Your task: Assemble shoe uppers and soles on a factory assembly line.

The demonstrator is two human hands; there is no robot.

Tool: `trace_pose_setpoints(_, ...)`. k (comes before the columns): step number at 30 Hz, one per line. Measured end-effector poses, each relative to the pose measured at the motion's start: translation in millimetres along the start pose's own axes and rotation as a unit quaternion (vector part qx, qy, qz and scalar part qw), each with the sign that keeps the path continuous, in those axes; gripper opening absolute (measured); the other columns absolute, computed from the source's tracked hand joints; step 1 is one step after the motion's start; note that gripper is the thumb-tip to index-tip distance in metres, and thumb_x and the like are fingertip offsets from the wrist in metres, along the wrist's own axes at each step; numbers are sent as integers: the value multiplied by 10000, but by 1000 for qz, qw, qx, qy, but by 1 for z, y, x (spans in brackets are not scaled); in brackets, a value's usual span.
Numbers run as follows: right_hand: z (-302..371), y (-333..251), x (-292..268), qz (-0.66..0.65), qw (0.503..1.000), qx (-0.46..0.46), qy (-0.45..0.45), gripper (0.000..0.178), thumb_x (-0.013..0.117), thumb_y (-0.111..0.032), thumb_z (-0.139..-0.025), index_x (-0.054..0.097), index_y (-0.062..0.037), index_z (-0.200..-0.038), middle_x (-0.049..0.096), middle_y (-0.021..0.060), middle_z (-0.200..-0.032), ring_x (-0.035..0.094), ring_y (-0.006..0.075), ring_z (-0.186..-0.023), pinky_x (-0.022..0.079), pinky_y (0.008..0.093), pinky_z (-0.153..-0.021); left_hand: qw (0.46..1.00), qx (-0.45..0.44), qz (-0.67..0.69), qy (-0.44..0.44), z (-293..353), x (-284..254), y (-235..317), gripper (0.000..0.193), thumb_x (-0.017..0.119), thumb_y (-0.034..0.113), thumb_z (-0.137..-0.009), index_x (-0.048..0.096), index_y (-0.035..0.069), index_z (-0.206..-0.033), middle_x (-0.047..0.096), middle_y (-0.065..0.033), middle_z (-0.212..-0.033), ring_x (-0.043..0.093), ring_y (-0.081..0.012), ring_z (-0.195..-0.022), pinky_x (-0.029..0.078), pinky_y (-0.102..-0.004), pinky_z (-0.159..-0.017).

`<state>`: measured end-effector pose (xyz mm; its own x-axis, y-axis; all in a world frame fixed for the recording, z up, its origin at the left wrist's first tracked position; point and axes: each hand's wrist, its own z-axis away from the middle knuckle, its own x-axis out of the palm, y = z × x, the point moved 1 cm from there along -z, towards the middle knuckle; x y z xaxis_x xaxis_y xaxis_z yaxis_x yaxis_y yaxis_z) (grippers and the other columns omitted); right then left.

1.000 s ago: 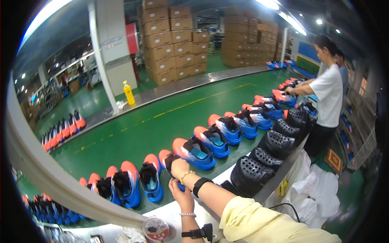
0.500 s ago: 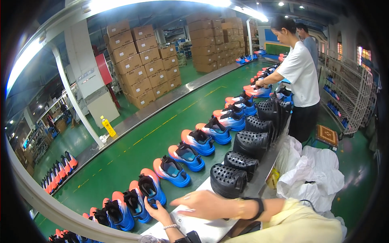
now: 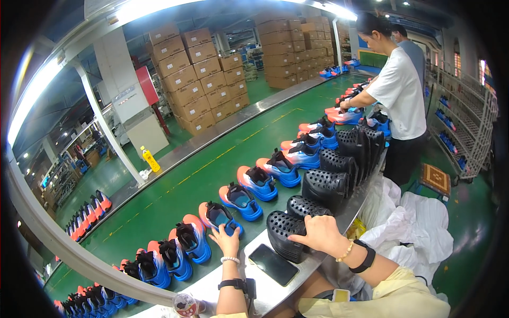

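Left hand (image 3: 226, 241): shifted one shoe up the row; grip wide, fingers spread at the heel of an orange-blue shoe (image 3: 216, 215).
Right hand (image 3: 322, 233): now over by the nearest black clog (image 3: 282, 225); fingers curled, can't tell if holding.
Shoe: in the row on the green belt (image 3: 154, 222), beside the counter (image 3: 204, 281).
Work: likely switched to another shoe.
Print: marks on cartons (image 3: 202, 73), yellow bottle (image 3: 150, 160) (too small to read).
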<state>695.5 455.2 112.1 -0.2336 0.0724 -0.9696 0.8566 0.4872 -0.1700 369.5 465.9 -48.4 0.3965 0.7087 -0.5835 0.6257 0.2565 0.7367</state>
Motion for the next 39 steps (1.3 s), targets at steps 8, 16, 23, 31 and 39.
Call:
trace_pose_setpoints(8,-1,18,2,-15,1000,13,-1,759,622,-709,-782,649,42,-882,693,182,-752,706,325,-731,560,402,-667,995,6,19,-97,37,-30,12,527,803,236,-731,599,73,-1188,412,-258,-1453,476,-432,-1284,391,-465,-1084)
trace_pose_setpoints(16,-24,-33,-80,-47,994,-10,96,687,683,-675,-741,672,10,-798,662,206,-704,689,353,-723,541,436,-664,969,18,239,-58,48,-40,-14,882,807,85,-727,330,101,-1470,445,-207,-1416,522,-355,-1238,441,-437,-1041)
trace_pose_setpoints(23,-121,-145,-4,-68,985,-140,-69,602,766,-548,-719,709,30,-878,702,216,-867,703,355,-849,558,434,-756,944,-48,322,-54,52,-43,4,945,804,61,-721,268,100,-1499,422,-207,-1444,513,-345,-1252,433,-413,-1052)
trace_pose_setpoints(31,-179,-226,140,-106,992,-60,-33,351,795,-372,-697,761,-69,-870,731,169,-896,723,308,-858,583,411,-759,966,-63,250,6,51,-36,-35,751,745,-45,-727,347,92,-1349,456,-179,-1380,564,-281,-1111,503,-371,-906)
trace_pose_setpoints(39,-182,-202,175,-116,993,-19,-14,253,752,-310,-756,755,-66,-822,727,161,-868,726,290,-842,587,387,-739,989,-12,146,-12,58,-31,6,494,696,77,-776,535,8,-1238,327,-242,-1514,428,-438,-1319,384,-464,-1070)
